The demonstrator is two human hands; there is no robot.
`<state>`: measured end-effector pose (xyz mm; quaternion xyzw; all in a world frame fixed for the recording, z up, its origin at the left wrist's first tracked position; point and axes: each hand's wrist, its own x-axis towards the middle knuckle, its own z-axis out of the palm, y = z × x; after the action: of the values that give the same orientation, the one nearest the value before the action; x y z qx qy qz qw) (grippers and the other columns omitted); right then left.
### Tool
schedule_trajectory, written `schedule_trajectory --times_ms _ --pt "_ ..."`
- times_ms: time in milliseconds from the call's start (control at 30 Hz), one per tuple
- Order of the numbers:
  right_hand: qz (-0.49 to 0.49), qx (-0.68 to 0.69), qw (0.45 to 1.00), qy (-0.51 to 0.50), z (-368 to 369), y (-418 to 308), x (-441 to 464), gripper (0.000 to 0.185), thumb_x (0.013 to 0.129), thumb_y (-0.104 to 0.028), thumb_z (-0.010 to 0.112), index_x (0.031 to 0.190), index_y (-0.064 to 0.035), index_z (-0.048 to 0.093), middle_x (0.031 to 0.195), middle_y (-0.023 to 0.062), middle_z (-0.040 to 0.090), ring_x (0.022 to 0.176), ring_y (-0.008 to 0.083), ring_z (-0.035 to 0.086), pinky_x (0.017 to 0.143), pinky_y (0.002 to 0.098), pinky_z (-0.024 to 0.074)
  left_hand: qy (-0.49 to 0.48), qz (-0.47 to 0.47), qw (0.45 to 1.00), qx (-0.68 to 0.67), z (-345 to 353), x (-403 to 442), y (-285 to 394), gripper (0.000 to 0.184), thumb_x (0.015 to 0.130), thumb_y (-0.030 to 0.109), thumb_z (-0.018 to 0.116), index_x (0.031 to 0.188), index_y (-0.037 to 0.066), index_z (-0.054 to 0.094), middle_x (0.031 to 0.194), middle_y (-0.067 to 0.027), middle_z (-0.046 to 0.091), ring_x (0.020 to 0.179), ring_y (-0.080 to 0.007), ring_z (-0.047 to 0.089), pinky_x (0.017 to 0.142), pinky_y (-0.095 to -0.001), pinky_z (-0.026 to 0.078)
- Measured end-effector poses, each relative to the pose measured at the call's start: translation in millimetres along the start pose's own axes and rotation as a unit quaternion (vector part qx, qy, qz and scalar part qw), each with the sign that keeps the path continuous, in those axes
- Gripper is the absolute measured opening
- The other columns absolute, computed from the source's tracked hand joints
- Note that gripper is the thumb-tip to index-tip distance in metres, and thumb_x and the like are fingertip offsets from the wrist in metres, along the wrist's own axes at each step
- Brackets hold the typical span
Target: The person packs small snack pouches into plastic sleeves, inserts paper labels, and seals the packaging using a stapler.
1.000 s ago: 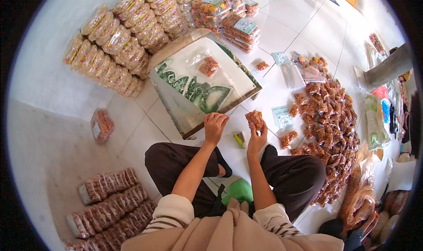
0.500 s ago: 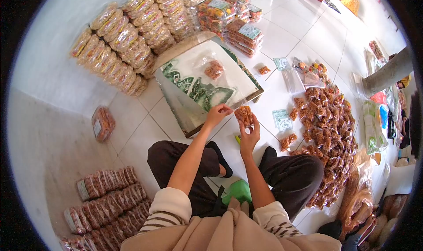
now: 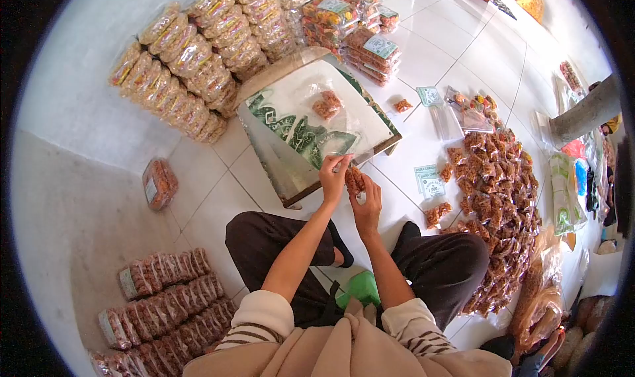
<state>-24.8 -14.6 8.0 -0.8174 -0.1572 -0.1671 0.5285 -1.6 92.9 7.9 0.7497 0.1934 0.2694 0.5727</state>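
Observation:
A small clear plastic bag of reddish-brown fried snack is held above the floor near the table's front corner. My right hand is closed around its lower right side. At the bag's upper left, my left hand is closed, thumb and fingertips pinching its clear plastic edge. In front of them stands a low table with a green leaf pattern. On its top lies a larger clear bag with small snack packets inside.
To the right is a big heap of small snack bags, with printed labels and loose bags beside it. Stacked packs of pale snacks line the left wall. Rows of brown packs lie lower left. A pillar stands right.
My left hand has moved down and right, closing in on the bag. The bag has been turned more edge-on in my right hand, which has shifted slightly down. The view has shifted a little.

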Motion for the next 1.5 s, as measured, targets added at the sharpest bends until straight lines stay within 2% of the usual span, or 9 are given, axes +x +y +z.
schedule_trajectory --times_ms 233,300,433,567,633,767,933,1133,1500 --pt "0.127 0.04 0.989 0.059 11.9 -7.6 36.3 0.041 0.074 -0.006 0.066 0.112 0.0003 0.052 0.091 0.0144 0.059 0.08 0.0185 0.058 0.071 0.0302 0.0463 -0.002 0.117 0.991 0.069 -2.9 -18.6 8.1 0.021 0.084 0.02 0.056 0.1 0.012 0.066 0.086 -0.0052 0.045 0.083 -0.0173 0.046 0.071 -0.0297 0.04" --pt "0.313 0.109 0.942 -0.06 11.3 -9.5 44.9 0.032 0.075 -0.008 0.064 0.104 0.0022 0.056 0.094 0.0176 0.059 0.088 0.0226 0.057 0.074 0.0317 0.0453 0.003 0.127 0.99 0.065 -3.4 -18.1 9.6 0.022 0.084 0.02 0.056 0.102 0.013 0.065 0.086 -0.0054 0.045 0.084 -0.0174 0.046 0.072 -0.0297 0.04" --pt "0.397 0.334 0.851 -0.077 41.8 23.3 45.3 0.03 0.076 -0.009 0.062 0.103 0.002 0.057 0.094 0.014 0.061 0.09 0.018 0.056 0.077 0.029 0.0442 -0.034 0.171 0.982 0.076 -13.1 -16.0 12.8 0.024 0.084 0.02 0.055 0.105 0.013 0.064 0.088 -0.0057 0.043 0.084 -0.0179 0.046 0.072 -0.0292 0.04" --pt "0.264 0.421 0.857 -0.134 59.2 24.8 67.7 0.031 0.075 -0.009 0.063 0.105 -0.0005 0.057 0.097 0.0099 0.061 0.09 0.0171 0.056 0.081 0.0283 0.0423 -0.05 0.206 0.972 0.101 -21.4 -20.1 11.5 0.022 0.082 0.021 0.057 0.102 0.017 0.065 0.09 -0.0055 0.045 0.083 -0.0185 0.046 0.076 -0.0303 0.036" --pt "0.186 0.194 0.955 -0.123 74.6 30.8 76.0 0.033 0.079 -0.013 0.061 0.109 -0.0026 0.054 0.099 0.0077 0.06 0.089 0.0161 0.056 0.077 0.0274 0.0449 -0.01 0.252 0.96 0.118 -23.2 -5.8 -2.7 0.03 0.083 0.025 0.056 0.111 0.014 0.059 0.095 -0.0061 0.046 0.083 -0.0199 0.046 0.078 -0.03 0.036" --pt "0.1 0.152 0.974 -0.135 92.4 51.5 83.5 0.04 0.075 -0.014 0.066 0.112 -0.006 0.053 0.101 0.0062 0.06 0.089 0.0163 0.057 0.079 0.0275 0.0445 0.261 -0.087 0.946 -0.174 -10.8 73.9 -34.1 0.049 0.086 0.03 0.052 0.123 0.0 0.041 0.106 -0.0087 0.049 0.091 -0.0184 0.048 0.08 -0.0302 0.038" --pt "0.081 0.158 0.968 -0.18 97.8 45.2 101.4 0.047 0.073 -0.013 0.066 0.116 -0.0076 0.048 0.105 0.0139 0.057 0.095 0.0274 0.056 0.081 0.0343 0.0431 0.049 -0.334 0.932 -0.135 -26.7 162.8 -39.5 0.041 0.081 0.031 0.059 0.108 0.0 0.051 0.083 -0.0072 0.056 0.077 -0.0127 0.051 0.071 -0.0266 0.041" --pt "0.071 0.223 0.949 -0.211 107.3 46.5 118.9 0.05 0.071 -0.006 0.066 0.117 -0.006 0.046 0.11 0.0149 0.052 0.101 0.0282 0.052 0.086 0.0351 0.041 0.021 -0.268 0.941 -0.205 -16.1 167.2 -48.7 0.028 0.082 0.034 0.057 0.085 0.007 0.049 0.074 -0.001 0.048 0.066 -0.0096 0.045 0.063 -0.0279 0.04" --pt "-0.067 0.14 0.977 -0.144 115.7 54.8 136.7 0.046 0.074 -0.003 0.064 0.117 -0.0041 0.046 0.109 0.0124 0.051 0.101 0.0263 0.051 0.086 0.0327 0.0415 -0.035 -0.306 0.908 -0.285 -26.7 153.6 -50.8 0.029 0.084 0.036 0.055 0.094 0.012 0.041 0.081 -0.0027 0.051 0.073 -0.0141 0.055 0.055 -0.0288 0.046"
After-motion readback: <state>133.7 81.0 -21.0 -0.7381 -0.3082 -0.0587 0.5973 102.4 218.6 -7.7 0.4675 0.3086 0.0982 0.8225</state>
